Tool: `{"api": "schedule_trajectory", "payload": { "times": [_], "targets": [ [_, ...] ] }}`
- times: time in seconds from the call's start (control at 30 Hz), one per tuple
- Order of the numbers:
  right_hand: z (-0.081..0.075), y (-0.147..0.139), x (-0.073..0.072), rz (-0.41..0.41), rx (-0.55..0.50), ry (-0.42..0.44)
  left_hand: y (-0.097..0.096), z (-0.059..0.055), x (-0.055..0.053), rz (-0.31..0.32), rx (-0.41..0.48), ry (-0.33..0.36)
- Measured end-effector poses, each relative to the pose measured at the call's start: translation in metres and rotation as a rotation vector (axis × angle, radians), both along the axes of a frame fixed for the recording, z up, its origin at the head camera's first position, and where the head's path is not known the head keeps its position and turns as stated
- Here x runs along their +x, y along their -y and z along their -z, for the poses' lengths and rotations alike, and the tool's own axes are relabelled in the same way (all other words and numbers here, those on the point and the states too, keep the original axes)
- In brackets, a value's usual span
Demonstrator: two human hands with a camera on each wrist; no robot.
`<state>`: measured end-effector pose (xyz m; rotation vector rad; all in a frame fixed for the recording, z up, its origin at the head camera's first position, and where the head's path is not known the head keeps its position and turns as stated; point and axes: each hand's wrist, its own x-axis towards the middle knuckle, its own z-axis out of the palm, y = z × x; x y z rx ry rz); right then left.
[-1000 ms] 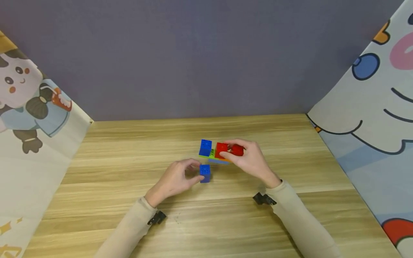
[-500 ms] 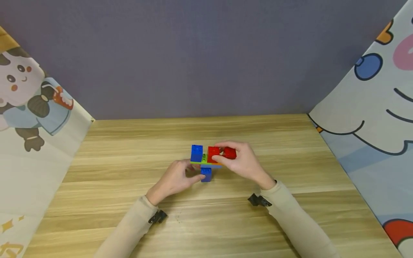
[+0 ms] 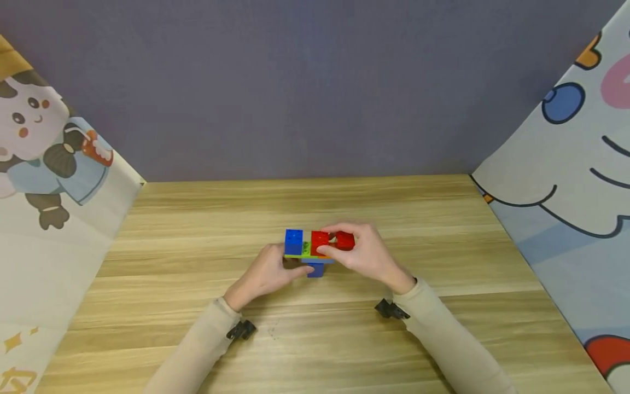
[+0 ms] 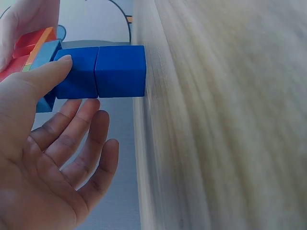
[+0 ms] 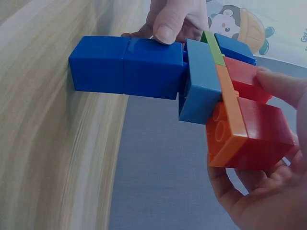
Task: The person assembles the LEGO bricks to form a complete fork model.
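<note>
Two blue building blocks (image 5: pixel 98 64) stand stacked on the table. My left hand (image 3: pixel 266 273) pinches the upper blue block (image 4: pixel 79 72), thumb on its near face. My right hand (image 3: pixel 369 254) grips a red block (image 5: pixel 244 79) that belongs to a joined assembly. In the right wrist view this includes a second red block (image 5: pixel 264 132), an orange plate (image 5: pixel 229 124), a green plate (image 5: pixel 212 48), another blue block (image 5: pixel 235 47) and a light blue block (image 5: pixel 200 81). The light blue block sits right over the stack, with studs showing in a narrow gap between them.
A wood-grain table (image 3: pixel 315 339) lies beneath the hands. Behind it rises a grey panel (image 3: pixel 305 93). Cartoon-printed panels (image 3: pixel 29 137) flank the left and right sides. Black wrist devices (image 3: pixel 392 309) are worn at both sleeves.
My right hand has brought the assembly left and toward me, from behind the blue stack to over its top. The left hand has stayed by the stack.
</note>
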<state>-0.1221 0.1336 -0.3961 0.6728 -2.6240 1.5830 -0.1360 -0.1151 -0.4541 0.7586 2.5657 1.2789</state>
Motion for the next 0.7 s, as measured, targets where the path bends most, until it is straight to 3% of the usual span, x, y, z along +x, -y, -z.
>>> {"api": "schedule_trajectory", "payload": {
  "times": [0.2, 0.57, 0.7],
  "targets": [
    [0.0034, 0.0007, 0.0020, 0.011, 0.019, -0.029, -0.0001, 0.0014, -0.0020, -0.002, 0.034, 0.024],
    [0.0092, -0.0014, -0.0006, -0.021, 0.037, -0.263, 0.0005, 0.0032, -0.0036, 0.010, 0.070, 0.062],
    [0.0077, -0.0017, -0.0006, -0.033, 0.043, -0.255, 0.0009, 0.0031, -0.0034, 0.000, 0.061, 0.065]
  ]
}}
